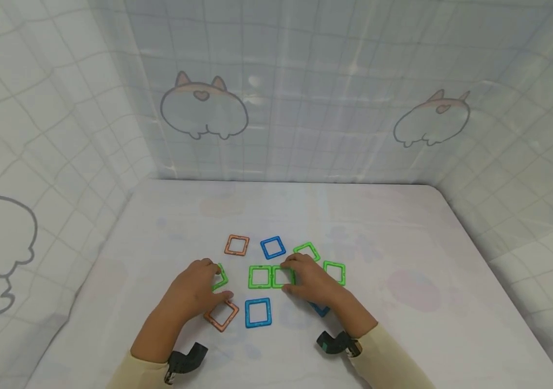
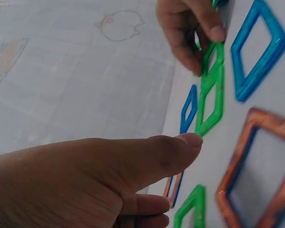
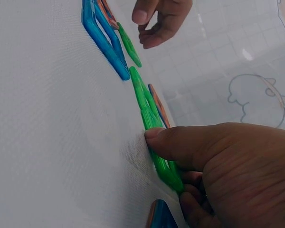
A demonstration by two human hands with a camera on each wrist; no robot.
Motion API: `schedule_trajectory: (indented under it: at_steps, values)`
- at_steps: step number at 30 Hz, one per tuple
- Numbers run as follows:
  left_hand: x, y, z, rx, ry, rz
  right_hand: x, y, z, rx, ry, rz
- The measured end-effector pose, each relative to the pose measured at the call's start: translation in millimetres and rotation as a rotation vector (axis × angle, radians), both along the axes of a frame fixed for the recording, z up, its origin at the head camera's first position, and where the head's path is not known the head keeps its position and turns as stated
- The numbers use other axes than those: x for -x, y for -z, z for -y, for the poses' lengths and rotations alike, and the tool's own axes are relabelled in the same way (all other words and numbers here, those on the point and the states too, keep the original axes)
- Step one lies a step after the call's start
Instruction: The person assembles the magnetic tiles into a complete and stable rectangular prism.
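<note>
My right hand [image 1: 311, 280] pinches a green square magnetic tile [image 3: 164, 164] between thumb and fingers. That tile lies edge to edge with another green tile [image 1: 260, 276] at the middle of the group. Over on the left, my left hand [image 1: 195, 289] holds nothing, its thumb [image 2: 171, 149] stretched out apart from the fingers. Beside its fingers is a green tile [image 1: 221, 276], partly hidden by the hand. An orange tile [image 1: 221, 315] lies just below the left thumb. Under the right wrist a blue tile [image 1: 321, 309] is mostly covered.
Behind the joined pair lie an orange tile [image 1: 237, 245], a blue tile [image 1: 273, 247] and a green tile [image 1: 307, 249]. One more green tile [image 1: 334, 273] is right of my right hand, and a blue tile [image 1: 258, 313] sits in front. Patterned curtains [image 1: 295, 108] surround the white table [image 1: 402, 232].
</note>
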State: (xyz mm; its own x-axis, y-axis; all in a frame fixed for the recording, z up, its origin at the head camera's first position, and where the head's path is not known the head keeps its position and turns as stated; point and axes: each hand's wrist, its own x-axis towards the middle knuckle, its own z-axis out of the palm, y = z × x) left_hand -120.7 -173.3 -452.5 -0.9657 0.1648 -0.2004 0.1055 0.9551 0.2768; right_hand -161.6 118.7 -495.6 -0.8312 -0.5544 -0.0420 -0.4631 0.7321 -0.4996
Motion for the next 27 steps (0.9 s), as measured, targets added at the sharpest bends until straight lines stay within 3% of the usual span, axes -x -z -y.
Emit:
schedule_trajectory:
  at_steps: [7,11,17,23,27]
  values:
    - [-17.2,8.0,-9.9,-0.034,-0.008,0.008,-1.4,-2.1,1.5,0.003,-0.010,0.000]
    - [-25.8,11.7,-17.8,-0.031,0.022,-0.018,-1.3,-1.5,0.9,-0.008,0.006,-0.004]
    - [-31.7,18.5,-25.1,0.006,0.019,-0.061,-0.5,-1.0,0.6,-0.015,0.015,-0.003]
    - [-37.4,14.2,-26.3,0.023,0.005,-0.058,-1.6,-2.2,1.5,-0.006,0.021,0.000]
    - [-42.4,8.2,-33.2,0.016,0.074,-0.062,-2.9,-3.0,1.8,-0.004,0.027,0.007]
